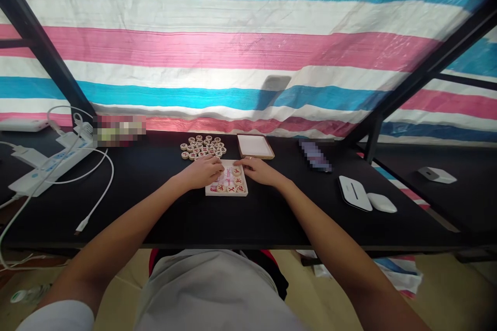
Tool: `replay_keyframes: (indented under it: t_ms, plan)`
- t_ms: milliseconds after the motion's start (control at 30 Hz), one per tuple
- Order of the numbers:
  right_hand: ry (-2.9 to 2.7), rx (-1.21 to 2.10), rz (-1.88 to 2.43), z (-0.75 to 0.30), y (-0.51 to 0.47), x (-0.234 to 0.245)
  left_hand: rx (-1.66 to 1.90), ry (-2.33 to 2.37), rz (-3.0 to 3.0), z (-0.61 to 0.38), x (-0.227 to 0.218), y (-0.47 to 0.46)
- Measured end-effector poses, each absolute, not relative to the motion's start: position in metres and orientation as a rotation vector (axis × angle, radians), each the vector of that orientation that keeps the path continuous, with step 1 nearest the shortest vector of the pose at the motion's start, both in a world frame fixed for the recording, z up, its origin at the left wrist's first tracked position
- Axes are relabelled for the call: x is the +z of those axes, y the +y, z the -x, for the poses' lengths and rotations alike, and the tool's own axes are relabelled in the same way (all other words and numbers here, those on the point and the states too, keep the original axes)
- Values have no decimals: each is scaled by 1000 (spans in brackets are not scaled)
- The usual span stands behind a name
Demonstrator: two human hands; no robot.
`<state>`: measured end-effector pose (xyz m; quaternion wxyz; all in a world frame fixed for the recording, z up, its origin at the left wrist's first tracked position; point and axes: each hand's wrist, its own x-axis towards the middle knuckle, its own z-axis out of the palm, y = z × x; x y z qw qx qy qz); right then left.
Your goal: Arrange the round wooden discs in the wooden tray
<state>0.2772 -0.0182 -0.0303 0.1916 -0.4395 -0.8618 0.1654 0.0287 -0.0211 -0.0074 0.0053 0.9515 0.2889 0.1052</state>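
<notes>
Black desk [267, 227] — tray [227, 194] under curled left fingers [216, 162], right fingers [246, 162] at corner — pinch unclear.

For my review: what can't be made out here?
Head view:
- White box's far-left corner: hidden by the left hand.
- Left hand's grip: concealed by its own fingers.
- Loose pieces' markings: mostly too small.
- Phone-like item and colourful item: pixelated.

Striped sheet [233, 51]: woven plastic, glossy, creased
Worktop [256, 225]: smooth, matt
Round pieces [201, 153]: wood-look, smooth
Piece tray [227, 194]: smooth; card or plastic, can't tell
Power strip [54, 167]: smooth plastic
Frame [50, 46]: metal-looking, matt
Shirt [221, 289]: matt cloth, wrinkled
Rounded case [382, 202]: smooth plastic
</notes>
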Motion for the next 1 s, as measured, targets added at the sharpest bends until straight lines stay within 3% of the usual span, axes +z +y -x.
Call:
replay_keyframes:
  t_ms: [400,633,1000]
  plan:
    - [-2416,485,1257,-277,-17,-32,303,978,-2875,-32,-4,-21]
    - [-2410,494,1253,-276,-19,-30,406,1127,-2642,-3,22,-11]
    - [-2396,508,1248,-276,-17,-32,20,1293,-2342,28,34,-2]
